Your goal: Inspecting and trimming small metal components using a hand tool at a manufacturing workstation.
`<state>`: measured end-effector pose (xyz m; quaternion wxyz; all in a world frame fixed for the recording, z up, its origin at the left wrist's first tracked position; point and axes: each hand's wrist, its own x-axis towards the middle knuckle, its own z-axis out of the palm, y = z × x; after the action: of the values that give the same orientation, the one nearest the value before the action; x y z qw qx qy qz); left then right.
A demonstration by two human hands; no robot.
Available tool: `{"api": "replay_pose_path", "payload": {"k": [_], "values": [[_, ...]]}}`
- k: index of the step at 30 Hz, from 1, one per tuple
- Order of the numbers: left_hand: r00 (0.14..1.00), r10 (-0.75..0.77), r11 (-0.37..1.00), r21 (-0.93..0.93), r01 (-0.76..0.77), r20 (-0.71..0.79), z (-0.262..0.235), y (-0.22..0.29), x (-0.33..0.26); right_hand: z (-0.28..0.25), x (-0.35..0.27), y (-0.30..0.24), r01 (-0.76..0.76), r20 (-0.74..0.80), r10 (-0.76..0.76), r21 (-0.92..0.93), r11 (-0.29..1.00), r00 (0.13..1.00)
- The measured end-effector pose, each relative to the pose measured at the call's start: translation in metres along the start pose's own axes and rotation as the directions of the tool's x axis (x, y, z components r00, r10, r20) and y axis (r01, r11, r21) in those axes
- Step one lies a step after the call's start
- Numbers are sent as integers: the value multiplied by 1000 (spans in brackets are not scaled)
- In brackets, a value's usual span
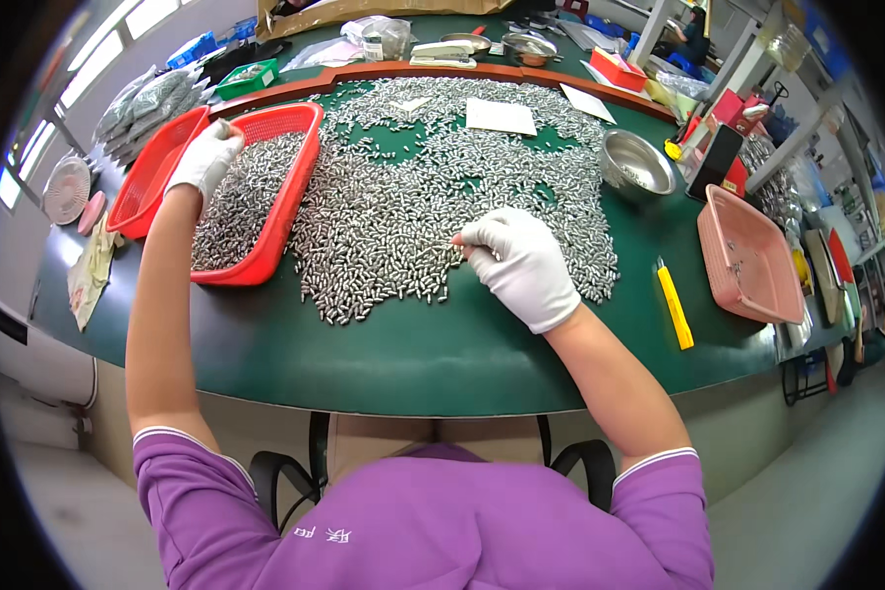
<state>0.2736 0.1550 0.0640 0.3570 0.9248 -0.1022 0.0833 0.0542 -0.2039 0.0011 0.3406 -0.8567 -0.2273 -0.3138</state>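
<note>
The right hand (521, 264), in a white glove, rests at the near right side of a wide heap of small metal pieces (433, 211) on a green tabletop (413, 349). Its fingertips are pinched together at the heap's edge; whether they grip a piece cannot be told. The left hand (205, 157), also gloved, reaches into a red tray (287, 192) at the left. It is loosely curled, fingers down on the metal pieces filling the tray, and seems to hold something small at its top.

Between the heap and the curved near edge of the tabletop lies a broad bare strip of green. The tray sits against the left side of the heap. A second red tray (152, 172) lies partly under it, out toward the left edge.

To the right of the heap stands a steel bowl (637, 162). Farther right lies a pink basket (752, 258), near the right edge, with a yellow knife (675, 307) between it and the right hand. White paper sheets (501, 116) lie on the far part of the heap. Beyond a brown ridge (423, 71), boxes and tools crowd the far side.
</note>
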Motion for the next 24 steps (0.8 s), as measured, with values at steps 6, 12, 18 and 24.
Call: {"api": "replay_pose_path", "payload": {"k": [6,12,18,24], "values": [[969,183,980,106,-166,-168,12,8,-15,-32,-2,0,-36,-152,20,-102,994,988],[844,443,873,-67,-482,-302,43,112,-154,-122,-52,-4,-428,-403,228,-527,734,886],[726,674,734,-6,-680,138,104,152,-238,-171,-134,25,-795,-472,679,-533,288,562],[783,590,792,47,-609,196,130,139,-251,-169,-149,29,-787,-548,589,-549,282,594]]}}
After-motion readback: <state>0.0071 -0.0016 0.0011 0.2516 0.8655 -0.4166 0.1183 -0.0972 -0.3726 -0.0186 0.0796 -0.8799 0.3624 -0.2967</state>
